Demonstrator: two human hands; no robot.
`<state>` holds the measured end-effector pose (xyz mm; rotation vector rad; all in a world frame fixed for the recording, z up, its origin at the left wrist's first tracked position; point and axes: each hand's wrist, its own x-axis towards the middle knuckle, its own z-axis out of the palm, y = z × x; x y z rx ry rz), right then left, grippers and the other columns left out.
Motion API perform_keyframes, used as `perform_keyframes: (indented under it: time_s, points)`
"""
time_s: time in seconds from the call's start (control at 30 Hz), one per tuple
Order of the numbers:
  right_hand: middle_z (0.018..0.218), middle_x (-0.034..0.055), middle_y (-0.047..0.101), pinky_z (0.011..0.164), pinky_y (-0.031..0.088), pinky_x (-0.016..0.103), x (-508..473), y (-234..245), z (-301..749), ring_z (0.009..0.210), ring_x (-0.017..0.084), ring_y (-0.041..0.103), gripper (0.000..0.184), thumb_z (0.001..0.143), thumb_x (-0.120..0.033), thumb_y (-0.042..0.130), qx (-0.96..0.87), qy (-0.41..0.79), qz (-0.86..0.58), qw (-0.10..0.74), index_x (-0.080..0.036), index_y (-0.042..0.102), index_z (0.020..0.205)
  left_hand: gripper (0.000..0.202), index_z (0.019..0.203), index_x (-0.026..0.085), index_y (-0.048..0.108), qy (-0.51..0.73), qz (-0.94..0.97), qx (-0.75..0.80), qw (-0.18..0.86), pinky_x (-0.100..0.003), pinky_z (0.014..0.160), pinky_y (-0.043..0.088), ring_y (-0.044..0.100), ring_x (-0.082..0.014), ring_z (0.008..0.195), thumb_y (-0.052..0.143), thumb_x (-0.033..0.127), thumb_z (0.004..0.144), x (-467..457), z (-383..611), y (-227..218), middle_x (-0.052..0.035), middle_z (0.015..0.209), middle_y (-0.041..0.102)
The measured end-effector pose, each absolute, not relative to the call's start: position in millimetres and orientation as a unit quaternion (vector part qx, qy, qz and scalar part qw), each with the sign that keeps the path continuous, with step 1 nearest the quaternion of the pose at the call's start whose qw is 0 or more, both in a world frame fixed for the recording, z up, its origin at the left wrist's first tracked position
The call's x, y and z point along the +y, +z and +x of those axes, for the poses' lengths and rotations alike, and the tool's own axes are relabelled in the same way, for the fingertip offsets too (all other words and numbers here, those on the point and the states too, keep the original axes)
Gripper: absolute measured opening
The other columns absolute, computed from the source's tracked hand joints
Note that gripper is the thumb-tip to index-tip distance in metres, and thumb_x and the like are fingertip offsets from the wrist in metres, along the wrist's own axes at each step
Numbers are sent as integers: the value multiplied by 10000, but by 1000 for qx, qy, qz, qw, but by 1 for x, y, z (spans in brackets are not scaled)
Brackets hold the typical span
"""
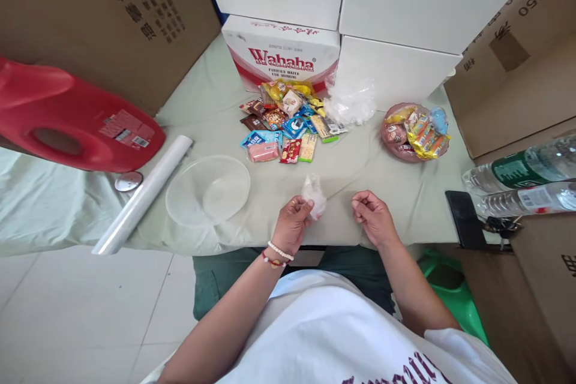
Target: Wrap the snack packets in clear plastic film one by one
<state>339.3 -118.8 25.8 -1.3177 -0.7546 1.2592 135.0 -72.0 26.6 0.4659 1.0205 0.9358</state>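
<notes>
Pinched btwn thumb and index of L hand [291,222]: small wad of crumpled clear plastic [315,195], near front edge of pale green tablecloth [270,207]. Bag or loose film? Can't tell, too blurred and see-through. Gripped at lower left only, free at top and right. R hand [374,218] well apart: curled in, thumb close against index, w/ nothing visible in grip.

Looks v. light, next to no weight. Prob. soft and limp, w/ little stiffness; likely to squash under pressure and spring back a bit. Apt to slide on dry fingertips, cling by static, and tear if pulled hard at one pt. Best taken by a gathered fold or doubled edge, w/ thumb flat against side of index, not by one thin layer. For a 2-hand hold, take free right edge, opp. L pinch, and pull low and even.

Beyond, on same cloth: pile of wrapped snacks [294,126], w/ bigger bundle of clear plastic [353,102] just beside, prob. similar feel. To left: clear round dish [225,192], stiffer by look, then clear film roll [144,195], smooth and prob. slippery; best held round middle.
</notes>
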Motion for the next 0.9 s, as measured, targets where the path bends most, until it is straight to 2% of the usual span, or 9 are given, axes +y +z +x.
perform_keyframes:
  time_s: [0.07,0.17,0.3,0.4,0.53,0.67,0.77,0.83,0.9]
  points:
    - [838,-11,614,548,426,231,-117,29,333,677,122,517,316,750,-471,858,-364,521,-562,529,-245,707,911,592,812,205,569,445,221,479,724,-227,638,502,587,-102,723,999,473,506,-77,137,25,62,786,614]
    - [966,21,657,683,505,261,-112,27,305,883,171,602,332,722,-428,874,-444,504,-560,486,-254,746,974,542,804,196,590,444,239,440,743,-224,634,484,547,-91,700,924,584,625,-83,142,24,53,772,599]
    - [792,-6,641,664,473,260,-102,20,282,721,140,554,284,748,-480,837,-378,530,-556,517,-231,727,830,518,793,187,607,449,233,432,747,-248,690,514,566,-96,712,938,548,627,-86,137,21,43,765,622]
    - [691,-34,605,570,421,237,-99,17,291,607,116,491,387,642,-513,906,-268,586,-542,539,-222,690,777,530,761,181,597,452,220,442,743,-243,696,529,604,-100,737,969,517,587,-84,122,16,29,786,655]
    - [716,-38,623,551,438,233,-103,21,312,594,116,512,515,493,-485,990,-172,617,-526,559,-228,672,807,550,767,189,569,445,205,443,751,-263,722,567,655,-122,789,962,536,603,-82,106,16,9,827,679]
    - [747,-38,615,584,450,230,-110,27,312,624,115,527,467,577,-487,973,-222,610,-510,564,-236,665,823,604,951,207,609,393,184,425,795,-337,744,608,693,-211,1005,855,690,685,-85,109,24,-55,1063,701]
    - [789,-23,638,642,489,261,-110,27,303,668,135,564,472,600,-521,950,-237,633,-490,550,-241,650,833,687,1160,245,611,377,196,418,803,-323,769,595,685,-209,1051,964,494,627,-86,116,28,-41,1148,691]
    - [821,-8,655,679,514,293,-109,25,300,707,159,590,496,585,-536,940,-225,637,-489,552,-247,648,862,685,1131,219,626,377,198,414,805,-318,817,582,694,-184,974,1002,325,568,-84,117,27,-29,1054,709]
    - [816,-4,645,640,497,289,-107,22,303,691,160,573,479,612,-556,908,-220,604,-523,559,-249,639,862,583,1010,188,641,393,198,416,796,-314,828,573,690,-156,881,990,272,551,-81,114,24,-17,953,711]
